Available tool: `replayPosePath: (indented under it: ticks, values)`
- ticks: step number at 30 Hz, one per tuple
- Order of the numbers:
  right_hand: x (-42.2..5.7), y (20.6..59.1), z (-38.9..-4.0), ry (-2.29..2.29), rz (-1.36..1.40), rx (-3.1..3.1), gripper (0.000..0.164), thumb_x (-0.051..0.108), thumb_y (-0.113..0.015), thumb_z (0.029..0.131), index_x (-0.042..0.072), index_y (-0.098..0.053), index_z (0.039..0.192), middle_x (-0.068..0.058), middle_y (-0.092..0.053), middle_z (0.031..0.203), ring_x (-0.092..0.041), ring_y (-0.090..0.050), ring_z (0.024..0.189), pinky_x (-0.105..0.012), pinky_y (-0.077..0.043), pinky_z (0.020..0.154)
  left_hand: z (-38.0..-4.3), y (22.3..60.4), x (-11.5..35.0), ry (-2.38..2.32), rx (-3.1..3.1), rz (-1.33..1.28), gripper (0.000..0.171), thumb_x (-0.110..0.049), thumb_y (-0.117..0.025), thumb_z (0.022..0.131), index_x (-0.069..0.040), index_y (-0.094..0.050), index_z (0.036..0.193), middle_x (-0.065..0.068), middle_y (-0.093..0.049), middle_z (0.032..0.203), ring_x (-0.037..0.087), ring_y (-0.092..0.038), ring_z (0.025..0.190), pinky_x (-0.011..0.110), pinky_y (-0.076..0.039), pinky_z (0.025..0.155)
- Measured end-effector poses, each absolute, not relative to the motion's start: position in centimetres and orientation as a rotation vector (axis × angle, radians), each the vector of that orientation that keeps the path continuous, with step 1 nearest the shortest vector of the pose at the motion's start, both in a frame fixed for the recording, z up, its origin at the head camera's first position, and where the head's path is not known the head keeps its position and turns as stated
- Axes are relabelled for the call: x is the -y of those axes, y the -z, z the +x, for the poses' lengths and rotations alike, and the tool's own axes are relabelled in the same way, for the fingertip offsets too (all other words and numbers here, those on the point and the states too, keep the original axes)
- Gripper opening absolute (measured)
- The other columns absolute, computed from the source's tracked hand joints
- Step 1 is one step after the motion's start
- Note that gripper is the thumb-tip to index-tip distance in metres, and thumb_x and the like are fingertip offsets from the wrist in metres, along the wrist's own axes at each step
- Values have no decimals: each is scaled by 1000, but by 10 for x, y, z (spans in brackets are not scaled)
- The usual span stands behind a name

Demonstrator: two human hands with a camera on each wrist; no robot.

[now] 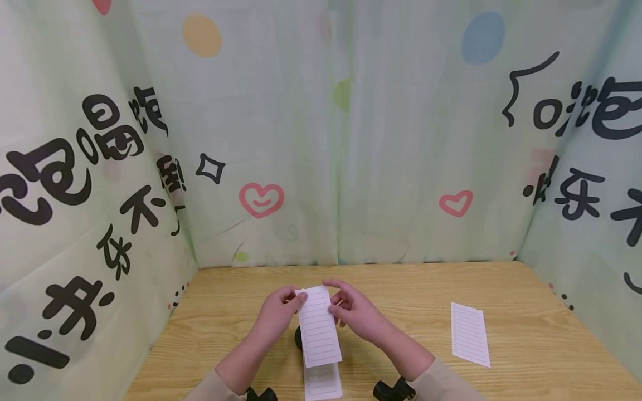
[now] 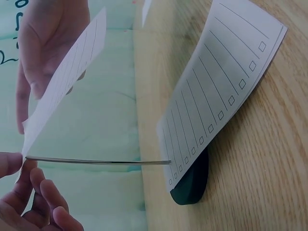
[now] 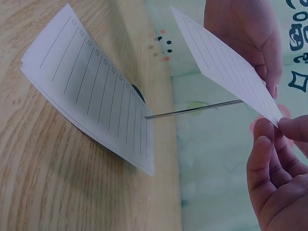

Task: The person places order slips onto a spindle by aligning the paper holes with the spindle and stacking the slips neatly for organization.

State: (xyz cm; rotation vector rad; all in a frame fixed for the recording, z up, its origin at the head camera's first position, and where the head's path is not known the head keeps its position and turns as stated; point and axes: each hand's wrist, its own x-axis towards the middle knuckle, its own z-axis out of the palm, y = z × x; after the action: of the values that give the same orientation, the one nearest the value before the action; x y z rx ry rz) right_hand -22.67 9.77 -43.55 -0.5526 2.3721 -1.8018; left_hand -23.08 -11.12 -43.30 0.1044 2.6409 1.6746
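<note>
The fingers of the left hand (image 1: 280,307) pinch a sheet (image 1: 319,331) near its top left corner; those of the right hand (image 1: 355,313) pinch its right edge close to the top. The sheet is raised at the upper end of a metal spike (image 2: 96,161) — whether it is pierced, I cannot tell. Lower down, a stack (image 2: 211,96) sits on the spike, above a dark base (image 2: 193,183) on the bench (image 1: 406,312). Well to the right lies more paper (image 1: 470,335) — lined too.
</note>
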Motion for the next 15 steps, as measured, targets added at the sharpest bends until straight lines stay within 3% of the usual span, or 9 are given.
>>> replayPosePath:
  ticks: [15]
  values:
    - [-94,437,-223,1781,-560,-2373,50,1,-58,97,12,-47,145,-9,-57,93,-21,-58,70,-33,-50,59,-230,432,113,-1656,-2649,102,25,-36,-65,96,-10,-66,96,5,-58,90,22,-52,82,33,-42,67]
